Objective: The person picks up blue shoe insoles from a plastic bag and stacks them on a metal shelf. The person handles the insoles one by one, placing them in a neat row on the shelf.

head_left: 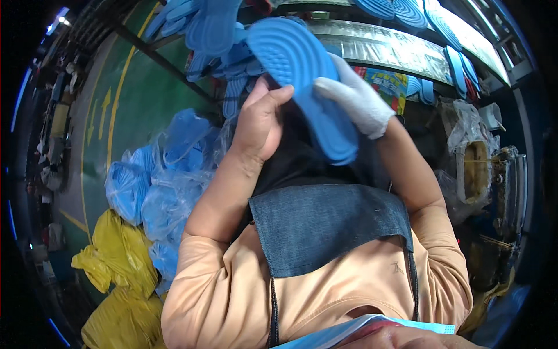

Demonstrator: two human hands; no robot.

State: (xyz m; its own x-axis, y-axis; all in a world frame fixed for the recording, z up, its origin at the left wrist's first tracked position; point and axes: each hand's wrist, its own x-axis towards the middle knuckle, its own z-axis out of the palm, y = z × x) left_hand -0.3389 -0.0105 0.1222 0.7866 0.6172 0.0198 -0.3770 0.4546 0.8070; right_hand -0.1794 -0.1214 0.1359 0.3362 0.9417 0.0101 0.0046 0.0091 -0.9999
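A blue foam shoe sole (308, 87) is held up in front of my apron, tilted, its wide end up and to the left. Curved ridges and a patch of small bumps cover its face. My bare left hand (261, 116) grips its left edge near the middle, thumb on top. On the opposite edge my right hand (354, 96), in a white glove, holds it with the thumb lying across the face. The fingers behind the sole are hidden.
Blue soles (212, 26) are heaped beyond my left hand. More lie on the metal rack (372, 43) ahead. Clear bags of blue pieces (171, 192) and yellow bags (119, 250) stand on the left. A machine (505, 180) with clear plastic (465, 125) is on the right.
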